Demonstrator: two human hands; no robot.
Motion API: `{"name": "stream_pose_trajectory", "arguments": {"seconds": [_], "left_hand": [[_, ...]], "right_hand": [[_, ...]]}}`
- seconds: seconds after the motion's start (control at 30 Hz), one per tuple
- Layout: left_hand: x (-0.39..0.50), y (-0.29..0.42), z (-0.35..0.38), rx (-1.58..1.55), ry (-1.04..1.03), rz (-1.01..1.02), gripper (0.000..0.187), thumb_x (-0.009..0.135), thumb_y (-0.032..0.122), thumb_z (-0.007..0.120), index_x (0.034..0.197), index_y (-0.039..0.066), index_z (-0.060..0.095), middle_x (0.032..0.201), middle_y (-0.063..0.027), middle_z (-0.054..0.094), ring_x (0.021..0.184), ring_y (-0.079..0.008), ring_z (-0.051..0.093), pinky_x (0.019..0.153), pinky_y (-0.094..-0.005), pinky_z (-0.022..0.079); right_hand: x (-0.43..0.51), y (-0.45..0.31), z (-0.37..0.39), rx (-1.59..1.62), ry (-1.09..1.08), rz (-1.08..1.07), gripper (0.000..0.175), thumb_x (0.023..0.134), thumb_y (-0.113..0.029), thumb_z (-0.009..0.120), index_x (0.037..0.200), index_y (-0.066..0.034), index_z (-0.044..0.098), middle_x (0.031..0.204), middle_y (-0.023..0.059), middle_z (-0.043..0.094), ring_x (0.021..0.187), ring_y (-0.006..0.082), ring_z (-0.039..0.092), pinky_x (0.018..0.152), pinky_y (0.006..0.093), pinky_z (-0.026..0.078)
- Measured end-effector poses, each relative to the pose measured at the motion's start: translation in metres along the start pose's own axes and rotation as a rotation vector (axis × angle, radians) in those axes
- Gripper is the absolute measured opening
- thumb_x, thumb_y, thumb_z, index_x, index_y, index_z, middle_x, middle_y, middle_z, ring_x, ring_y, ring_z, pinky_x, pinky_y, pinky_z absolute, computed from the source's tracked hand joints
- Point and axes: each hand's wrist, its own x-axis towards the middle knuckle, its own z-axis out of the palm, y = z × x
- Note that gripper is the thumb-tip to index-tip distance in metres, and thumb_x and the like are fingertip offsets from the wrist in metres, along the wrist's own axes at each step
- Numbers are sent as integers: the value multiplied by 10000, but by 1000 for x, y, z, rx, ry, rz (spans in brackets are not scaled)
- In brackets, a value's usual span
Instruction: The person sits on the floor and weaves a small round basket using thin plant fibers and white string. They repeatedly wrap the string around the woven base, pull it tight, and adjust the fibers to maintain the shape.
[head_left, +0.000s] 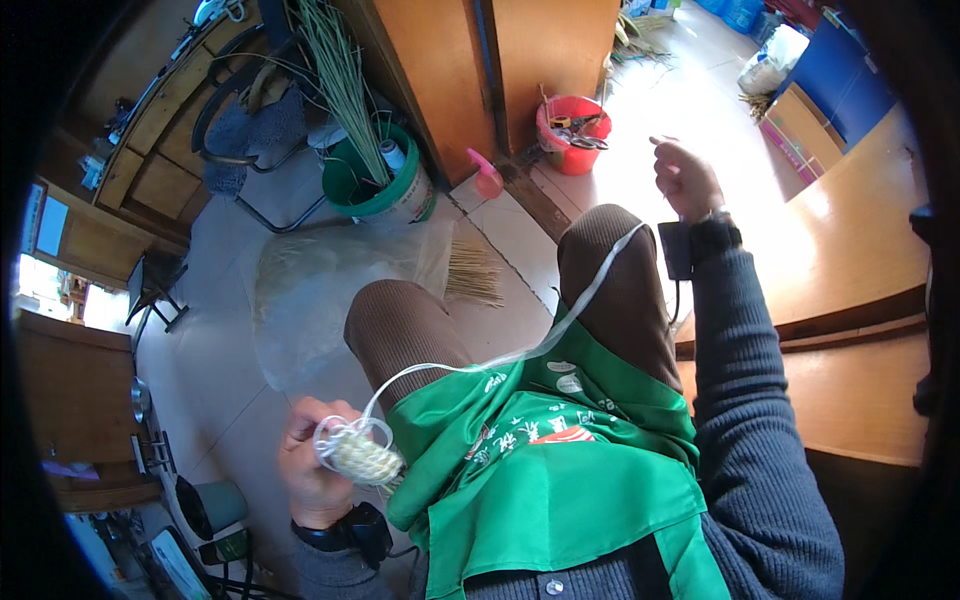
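Note:
My left hand (319, 454) grips a small woven bundle (365, 457) of pale straw, wrapped in close rows, with white loops at its upper end. From those loops a thin white strip (540, 346) runs in a slack curve over my lap and right knee towards my right hand (686, 180). That hand is raised beyond the right knee, its fingers curled closed. It appears to hold the strip's far end, though glare washes out the last stretch. Beneath the strip spreads my green apron (570, 480), printed with white writing.
On the floor, a plastic bag (337, 292) holds cut straw stalks (475, 274). A green bucket (379, 172) carries long green stalks; a red bucket (574, 139) holds scissors and tools. Between them stands a pink spray bottle (487, 176). A metal-framed chair (255, 150) is at upper left, wooden furniture (847, 232) at right.

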Motion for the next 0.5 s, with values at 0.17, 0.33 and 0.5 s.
{"name": "stream_pose_trajectory", "arguments": {"seconds": [0.17, 0.33, 0.5], "left_hand": [[8, -7, 17, 170, -57, -57, 139, 831, -37, 582, 965, -14, 613, 896, -143, 643, 796, -192, 616, 730, -292, 509], [14, 4, 12, 118, -72, 17, 126, 854, -50, 554, 956, -9, 616, 896, -123, 642, 787, -176, 608, 728, -282, 498], [19, -9, 16, 242, -43, -27, 132, 890, -75, 558, 983, -1, 615, 912, -73, 642, 797, -127, 593, 736, -253, 485]], "right_hand": [[-96, 60, 123, -560, -840, -39, 206, 954, -139, 568, 1088, -47, 695, 924, 43, 654, 816, 73, 595, 716, 256, 496], [-123, 108, 130, -377, -1267, 204, 248, 1017, -235, 554, 1094, -42, 689, 813, -25, 595, 741, 51, 536, 643, 229, 437], [-119, 86, 128, 179, -795, 513, 253, 1026, -217, 525, 967, 10, 619, 1054, 107, 611, 771, 91, 525, 662, 202, 415]]}}
